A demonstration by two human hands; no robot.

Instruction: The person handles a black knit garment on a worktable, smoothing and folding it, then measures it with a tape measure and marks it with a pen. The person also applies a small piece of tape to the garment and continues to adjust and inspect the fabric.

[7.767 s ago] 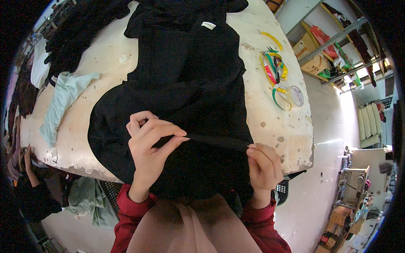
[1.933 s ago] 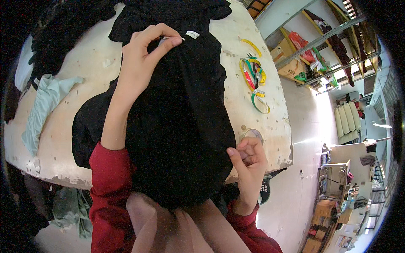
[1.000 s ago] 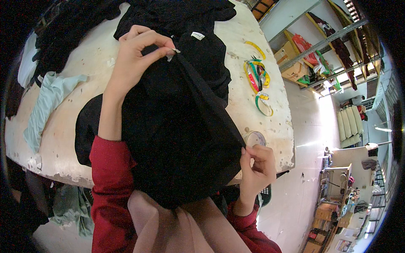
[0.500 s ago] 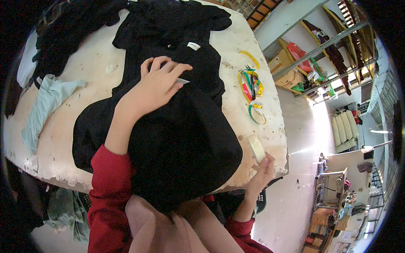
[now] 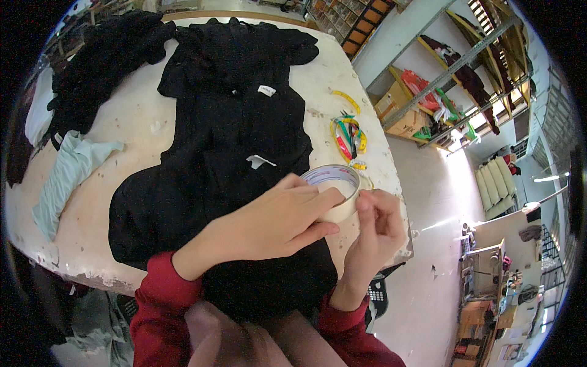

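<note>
My left hand (image 5: 278,217) reaches across a black garment (image 5: 223,125), its fingers around and inside a cream tape roll (image 5: 342,208). My right hand (image 5: 379,232) grips the roll's right side, thumb and forefinger at its rim. The garment lies spread lengthwise on the pale table (image 5: 137,134), its lower part beneath my wrists. A small white piece (image 5: 260,160) lies on it just above the roll, and a white label (image 5: 266,90) shows farther up. Measuring tapes (image 5: 361,144), tangled with a dark tool that I cannot make out, lie right of the garment.
Piled black garments (image 5: 104,58) and a pale mint cloth (image 5: 70,177) lie on the left. Right of the table are floor (image 5: 428,257), metal shelving (image 5: 428,85) with boxes and bags, and a cluttered bench (image 5: 480,269) farther off.
My left hand has left the garment and come down right onto the tape roll. My right hand has let go of the fabric and lifted the roll from the table toward the middle.
</note>
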